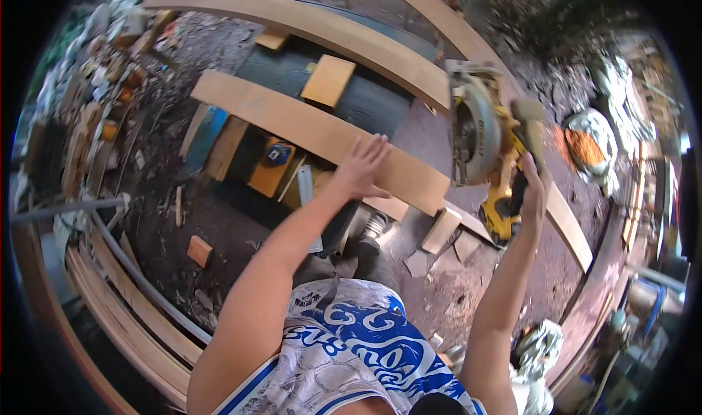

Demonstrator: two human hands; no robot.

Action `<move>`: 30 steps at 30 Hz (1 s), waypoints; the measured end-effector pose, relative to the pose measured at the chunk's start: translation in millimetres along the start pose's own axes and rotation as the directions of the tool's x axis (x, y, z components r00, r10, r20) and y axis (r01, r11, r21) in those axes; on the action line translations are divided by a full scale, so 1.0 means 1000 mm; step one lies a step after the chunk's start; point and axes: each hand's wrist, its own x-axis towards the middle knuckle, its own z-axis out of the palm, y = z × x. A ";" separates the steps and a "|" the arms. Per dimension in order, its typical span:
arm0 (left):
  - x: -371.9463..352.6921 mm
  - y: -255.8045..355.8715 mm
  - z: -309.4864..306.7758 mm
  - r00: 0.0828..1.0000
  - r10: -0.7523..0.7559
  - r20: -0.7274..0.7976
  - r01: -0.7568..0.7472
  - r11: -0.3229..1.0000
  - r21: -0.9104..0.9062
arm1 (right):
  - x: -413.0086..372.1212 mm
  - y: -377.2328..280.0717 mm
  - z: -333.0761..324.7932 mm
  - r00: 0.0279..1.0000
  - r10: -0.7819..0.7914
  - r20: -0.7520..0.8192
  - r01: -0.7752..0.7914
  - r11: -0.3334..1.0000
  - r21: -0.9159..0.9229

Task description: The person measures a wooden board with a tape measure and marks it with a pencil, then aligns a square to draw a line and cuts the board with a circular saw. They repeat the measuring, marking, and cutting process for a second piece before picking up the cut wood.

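My left hand [363, 168] lies with spread fingers on a wooden board [289, 121], near the board's right part. My right hand [536, 192] is wrapped round the rear handle of a yellow circular saw [477, 137]. The saw is held just past the board's right end; its blade's edge and any contact with the wood cannot be made out. A second long board [314, 21] runs behind, its right end close to the saw. Between the boards a short wood block [328, 80] sits on a dark work surface [270, 71].
A tape measure [277, 154] and a metal square [305, 187] lie below the near board. Wood offcuts [442, 230] are at its right end. A long plank [570, 225] stretches along the right, near a sack with orange contents [585, 148]. Stacked timber [121, 320] fills the lower left.
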 end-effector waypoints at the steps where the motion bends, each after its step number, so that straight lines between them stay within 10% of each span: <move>1: -0.011 0.029 0.001 0.977 -0.164 -0.135 0.152 0.984 -0.095 | 0.029 0.003 0.012 0.992 -0.013 0.124 0.020 0.998 -0.058; 4: -0.073 0.091 -0.015 0.815 -0.478 -0.328 0.340 0.852 -0.398 | 0.103 0.003 0.082 0.921 -0.081 0.381 0.149 0.977 -0.153; 10: -0.262 0.169 -0.057 0.659 -0.716 -0.231 0.627 0.692 -0.358 | 0.201 0.003 0.189 0.770 -0.044 0.637 0.270 0.927 -0.262; 17: -0.366 0.240 -0.022 0.136 -0.987 -0.087 0.919 0.158 -0.361 | 0.274 0.023 0.198 0.724 0.118 0.679 0.039 0.976 -0.212; 21: -0.307 0.212 -0.007 0.185 -0.966 -0.179 0.863 0.247 -0.440 | 0.279 0.021 0.201 0.705 0.164 0.690 -0.011 0.975 -0.221; 25: -0.224 0.154 -0.010 0.343 -0.922 -0.178 0.834 0.386 -0.394 | 0.291 0.038 0.192 0.683 -0.044 0.729 0.443 0.818 -0.366; 30: -0.176 0.100 0.006 0.372 -0.905 -0.208 0.826 0.425 -0.370 | 0.244 0.042 0.169 0.795 -0.284 0.536 0.553 0.703 -0.447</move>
